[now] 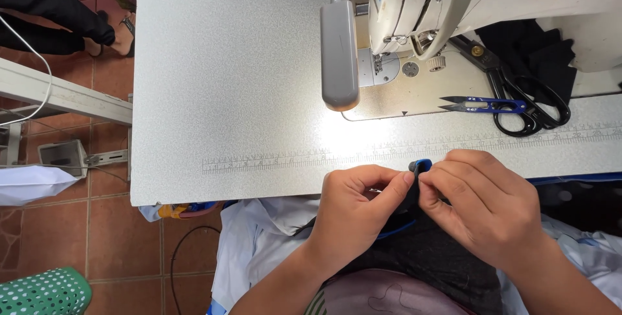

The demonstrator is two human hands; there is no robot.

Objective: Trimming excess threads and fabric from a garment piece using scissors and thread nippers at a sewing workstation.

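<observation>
My left hand (355, 210) and my right hand (483, 202) meet at the near edge of the sewing table (227, 82). Both pinch a small piece of dark fabric with blue trim (422, 165) between thumbs and fingertips. More dark cloth (427, 250) with a blue edge hangs from my hands into my lap. My fingers hide most of the piece.
A white sewing machine (440, 4) stands at the back right, its grey lamp (339, 56) lit. Blue thread snips (483, 104) and black shears (525, 98) lie beside black cloth (538, 49). A ruler strip (272, 161) runs along the table. Another person's foot (116, 33) is at far left.
</observation>
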